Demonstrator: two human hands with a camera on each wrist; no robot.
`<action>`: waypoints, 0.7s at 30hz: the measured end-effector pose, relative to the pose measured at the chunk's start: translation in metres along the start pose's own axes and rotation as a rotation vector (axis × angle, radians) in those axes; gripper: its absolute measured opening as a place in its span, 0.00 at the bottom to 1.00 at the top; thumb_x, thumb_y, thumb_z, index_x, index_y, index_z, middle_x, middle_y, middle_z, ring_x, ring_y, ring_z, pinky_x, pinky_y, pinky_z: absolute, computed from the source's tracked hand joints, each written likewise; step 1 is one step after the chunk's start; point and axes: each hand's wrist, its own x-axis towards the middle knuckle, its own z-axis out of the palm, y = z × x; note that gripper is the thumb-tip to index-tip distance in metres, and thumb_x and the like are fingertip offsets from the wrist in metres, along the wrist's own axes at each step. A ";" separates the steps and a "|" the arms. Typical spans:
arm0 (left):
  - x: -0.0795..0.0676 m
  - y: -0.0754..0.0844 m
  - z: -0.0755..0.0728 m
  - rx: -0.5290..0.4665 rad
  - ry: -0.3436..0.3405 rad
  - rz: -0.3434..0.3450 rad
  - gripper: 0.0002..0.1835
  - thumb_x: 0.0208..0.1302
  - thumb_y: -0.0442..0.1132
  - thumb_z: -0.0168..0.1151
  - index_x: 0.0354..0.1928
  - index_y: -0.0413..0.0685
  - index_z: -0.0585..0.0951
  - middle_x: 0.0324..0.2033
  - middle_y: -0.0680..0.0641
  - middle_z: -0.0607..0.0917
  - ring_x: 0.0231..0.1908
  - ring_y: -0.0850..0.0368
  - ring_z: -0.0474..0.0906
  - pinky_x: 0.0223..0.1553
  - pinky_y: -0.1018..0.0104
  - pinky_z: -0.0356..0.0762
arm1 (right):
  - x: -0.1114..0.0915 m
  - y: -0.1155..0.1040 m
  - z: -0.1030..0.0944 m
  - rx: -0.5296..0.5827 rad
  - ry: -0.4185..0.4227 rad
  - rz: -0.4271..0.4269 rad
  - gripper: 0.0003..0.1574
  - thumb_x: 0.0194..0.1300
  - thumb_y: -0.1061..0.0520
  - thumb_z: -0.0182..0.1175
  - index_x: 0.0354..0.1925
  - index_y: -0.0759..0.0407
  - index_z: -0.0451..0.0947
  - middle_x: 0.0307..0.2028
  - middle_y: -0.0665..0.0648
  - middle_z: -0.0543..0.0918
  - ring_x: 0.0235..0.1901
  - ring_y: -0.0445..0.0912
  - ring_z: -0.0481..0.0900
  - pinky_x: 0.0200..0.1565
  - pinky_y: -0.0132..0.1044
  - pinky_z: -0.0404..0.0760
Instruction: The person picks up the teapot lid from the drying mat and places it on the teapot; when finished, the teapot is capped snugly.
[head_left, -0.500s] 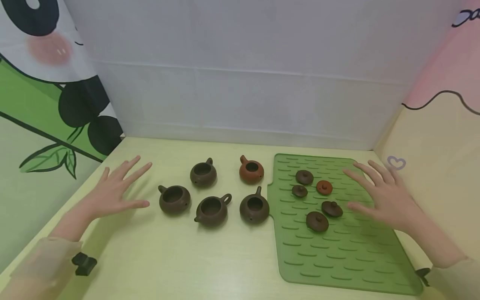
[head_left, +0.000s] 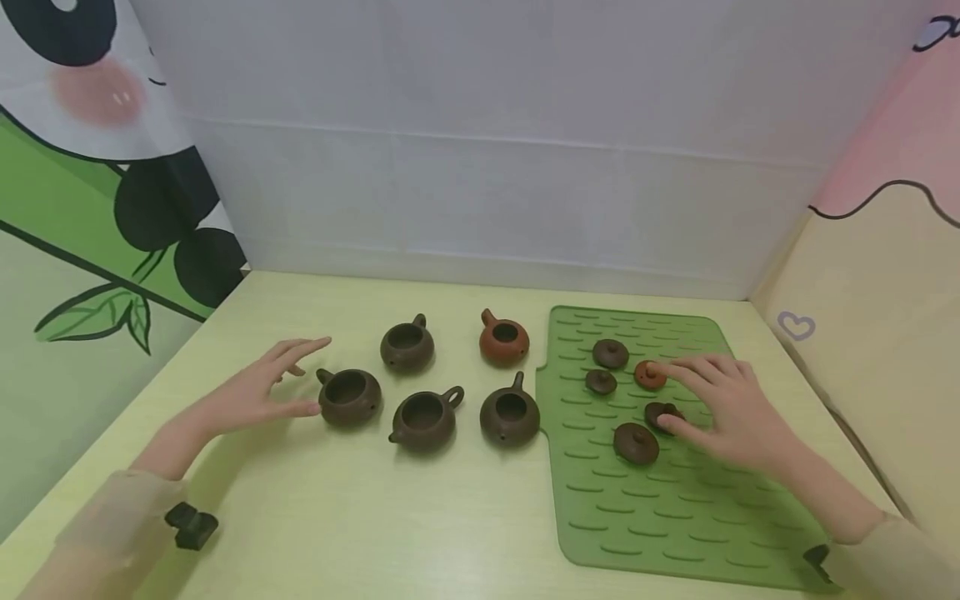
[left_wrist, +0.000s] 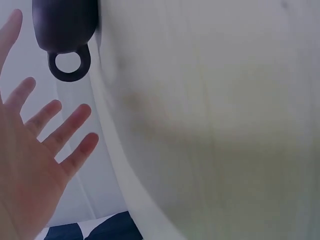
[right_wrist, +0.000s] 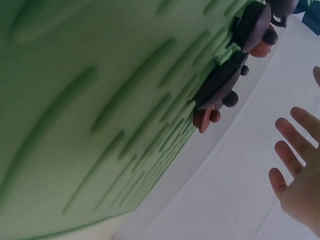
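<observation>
A person's right hand [head_left: 738, 412] hovers above the green mat [head_left: 622, 525], having reached in over the lids from the mat's right edge half a second earlier. The left hand [head_left: 258, 392], then farther to the left of the mat with fingers splayed wide, has swung inward and now hangs just beside the dark teapot [head_left: 350, 410] that sits farthest from the mat. Both hands are spread, the right with thumb and fingers parted, the left with fingers extended and thumb held away; neither pinches anything.

Teapots and lids keep their earlier places. On the desk [head_left: 435, 525], left of the mat, a ring-handled dark teapot [head_left: 423, 423] and a rear dark teapot [head_left: 407, 348] stand upright, while a red teapot [head_left: 504, 343] and a straight-handled dark teapot [head_left: 510, 419] stand nearest the mat's left edge.

On the mat, the right hand's forefinger overlaps the red lid [head_left: 643, 379] from the head view, and its thumb partly hides a dark lid [head_left: 656, 410]. A large dark lid [head_left: 636, 445] lies nearer the mat's front; a small dark lid [head_left: 601, 382] and a rear dark lid [head_left: 611, 355] lie toward its back left. A white backdrop [head_left: 495, 183] rises behind the mat.
</observation>
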 end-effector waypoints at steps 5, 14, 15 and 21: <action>0.003 0.002 0.007 -0.085 -0.007 0.014 0.47 0.61 0.51 0.70 0.77 0.58 0.55 0.69 0.40 0.65 0.50 0.46 0.80 0.48 0.49 0.78 | 0.000 -0.005 0.007 0.043 -0.009 -0.017 0.37 0.52 0.49 0.74 0.61 0.49 0.77 0.52 0.52 0.81 0.49 0.47 0.71 0.45 0.45 0.61; 0.002 -0.005 0.012 -0.273 -0.020 0.006 0.41 0.61 0.41 0.70 0.73 0.46 0.61 0.64 0.37 0.72 0.49 0.55 0.80 0.49 0.65 0.81 | -0.003 -0.008 0.014 0.131 -0.066 -0.035 0.29 0.52 0.52 0.75 0.54 0.47 0.81 0.43 0.44 0.85 0.45 0.39 0.72 0.48 0.45 0.62; 0.002 -0.006 0.013 -0.292 -0.026 0.012 0.40 0.61 0.40 0.70 0.72 0.45 0.62 0.64 0.37 0.72 0.49 0.57 0.80 0.49 0.67 0.81 | -0.003 -0.007 0.014 0.143 -0.080 -0.038 0.28 0.52 0.52 0.75 0.53 0.47 0.81 0.42 0.44 0.85 0.45 0.39 0.72 0.50 0.46 0.62; 0.002 -0.011 0.014 -0.370 -0.081 0.016 0.38 0.63 0.39 0.67 0.73 0.49 0.62 0.67 0.38 0.67 0.51 0.69 0.76 0.51 0.70 0.78 | -0.004 -0.005 0.016 0.205 -0.140 -0.059 0.25 0.54 0.54 0.74 0.52 0.46 0.82 0.38 0.39 0.82 0.42 0.37 0.73 0.49 0.44 0.61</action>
